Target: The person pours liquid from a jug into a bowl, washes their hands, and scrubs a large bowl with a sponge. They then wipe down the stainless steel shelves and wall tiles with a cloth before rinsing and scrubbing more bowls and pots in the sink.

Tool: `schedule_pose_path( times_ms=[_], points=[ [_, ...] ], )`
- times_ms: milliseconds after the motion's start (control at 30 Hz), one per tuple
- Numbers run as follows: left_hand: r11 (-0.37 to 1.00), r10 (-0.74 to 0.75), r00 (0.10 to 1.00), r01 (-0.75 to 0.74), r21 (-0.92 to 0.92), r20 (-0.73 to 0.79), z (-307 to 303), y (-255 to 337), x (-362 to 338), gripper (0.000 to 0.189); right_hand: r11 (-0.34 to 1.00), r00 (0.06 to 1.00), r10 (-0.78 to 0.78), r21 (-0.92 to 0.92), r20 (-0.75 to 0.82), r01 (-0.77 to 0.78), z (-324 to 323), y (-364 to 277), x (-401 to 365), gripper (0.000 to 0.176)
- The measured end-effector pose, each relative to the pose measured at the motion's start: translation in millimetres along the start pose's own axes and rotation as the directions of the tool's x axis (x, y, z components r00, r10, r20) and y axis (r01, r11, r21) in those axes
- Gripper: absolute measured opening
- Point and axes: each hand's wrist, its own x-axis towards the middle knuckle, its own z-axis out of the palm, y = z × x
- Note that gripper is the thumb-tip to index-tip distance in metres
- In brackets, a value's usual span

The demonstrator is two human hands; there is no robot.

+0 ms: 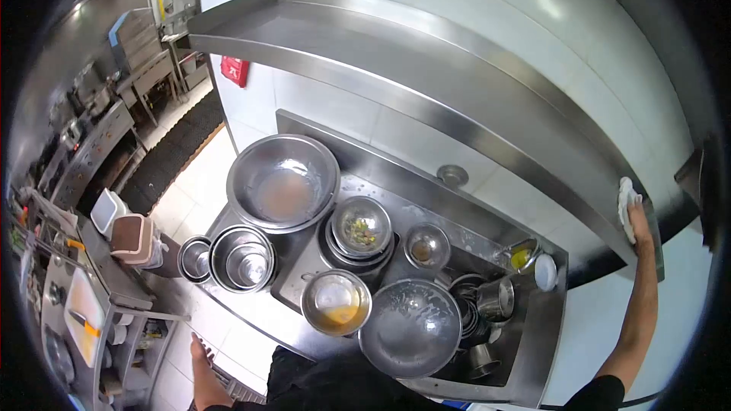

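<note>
My right hand [639,222] is stretched out to the far right and closed on a white cloth [625,202]. It presses the cloth against the right end of the long steel shelf [426,38] on the wall. Low on the left, my left hand [201,354] hangs beside the counter's front edge with loosely spread fingers and nothing in them. Below the shelf, steel bowls crowd the sink counter: a wide basin [251,160], a bowl with yellow-green scraps [358,240], a bowl with yellow liquid [339,316] and a large wok-like bowl [411,335].
The sink [525,342] at right holds several stacked pots. A round white lid [545,272] leans at its far right corner. On the left stand nested pots [242,259], a brown-rimmed bin [132,240] and a cutting board with a knife [84,312].
</note>
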Motion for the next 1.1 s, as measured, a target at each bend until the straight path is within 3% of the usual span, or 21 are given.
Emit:
schedule_pose_path(
  times_ms=[67,133,167,200,233,267,300,333,400,433,500,567,600,733,800,900,967,1000,1033,1100],
  points=[
    [0.994,-0.011,1.000,0.011,-0.110,0.004,-3,20,41,0.090,1.000,0.998,0.011,0.020,0.057,-0.012,13,-44,-13,0.072],
    [0.982,0.015,1.000,-0.012,-0.187,0.015,3,51,68,0.093,0.991,0.997,0.022,-0.135,0.076,-0.011,34,-117,-33,0.068],
    [0.981,0.012,0.999,-0.006,-0.196,0.031,12,74,69,0.096,0.994,0.999,-0.045,-0.094,0.016,0.046,48,-135,-33,0.064],
    [0.977,0.052,0.996,-0.036,-0.211,0.071,19,91,83,0.097,0.977,0.990,-0.137,-0.157,0.043,0.142,64,-169,-31,0.063],
    [0.971,0.092,0.990,-0.064,-0.230,0.111,28,106,97,0.099,0.991,0.989,-0.129,-0.027,0.076,0.131,77,-199,-35,0.062],
    [0.966,0.124,0.980,-0.083,-0.246,0.154,38,119,107,0.100,0.974,0.972,-0.217,-0.051,0.093,0.222,93,-193,4,0.064],
    [0.950,0.170,0.975,-0.124,-0.287,0.144,51,130,109,0.103,0.961,0.966,-0.235,-0.126,0.104,0.247,111,-252,-16,0.067],
    [0.935,0.184,0.975,-0.134,-0.328,0.127,63,141,111,0.105,0.980,0.979,-0.191,-0.043,0.070,0.194,136,-307,-33,0.072],
    [0.876,0.278,0.940,-0.164,-0.454,0.198,89,160,121,0.100,0.928,0.974,-0.189,-0.300,0.128,0.220,177,-388,-4,0.079],
    [0.781,0.405,0.884,-0.200,-0.591,0.236,103,171,109,0.092,0.935,0.963,-0.252,-0.230,0.101,0.269,198,-453,-37,0.083],
    [0.684,0.488,0.832,-0.177,-0.708,0.263,119,184,85,0.068,0.943,0.939,-0.298,-0.102,0.170,0.318,234,-548,-62,0.084],
    [0.545,0.562,0.800,-0.164,-0.822,0.212,127,190,74,0.054,0.908,0.914,-0.364,-0.148,0.181,0.391,268,-626,-75,0.081],
    [0.451,0.507,0.831,-0.029,-0.892,0.229,132,199,68,0.046,0.878,0.880,-0.427,-0.136,0.208,0.458,281,-661,-84,0.081],
    [0.531,0.516,0.855,-0.356,-0.769,-0.039,135,196,72,0.040,0.791,0.800,-0.575,-0.130,0.171,0.597,329,-784,-122,0.067],
    [0.569,0.530,0.844,-0.428,-0.702,-0.085,135,194,75,0.042,0.770,0.778,-0.580,-0.149,0.241,0.621,342,-834,-129,0.065],
    [0.600,0.519,0.847,-0.455,-0.658,-0.113,137,195,75,0.042,0.669,0.664,-0.723,-0.049,0.189,0.742,372,-880,-122,0.062],
    [0.562,0.499,0.862,-0.403,-0.722,-0.093,136,194,76,0.038,0.667,0.641,-0.736,0.074,0.216,0.741,382,-906,-120,0.058],
    [0.632,0.483,0.870,-0.427,-0.647,-0.102,134,190,79,0.037,0.666,0.629,-0.741,0.136,0.233,0.734,388,-917,-117,0.056],
    [0.661,0.500,0.859,-0.464,-0.590,-0.115,135,186,86,0.036,0.746,0.643,-0.663,0.270,0.383,0.609,390,-931,-112,0.048],
    [0.669,0.516,0.845,-0.500,-0.551,-0.140,134,187,87,0.036,0.778,0.656,-0.628,0.324,0.420,0.538,389,-945,-116,0.045]
  ],
)
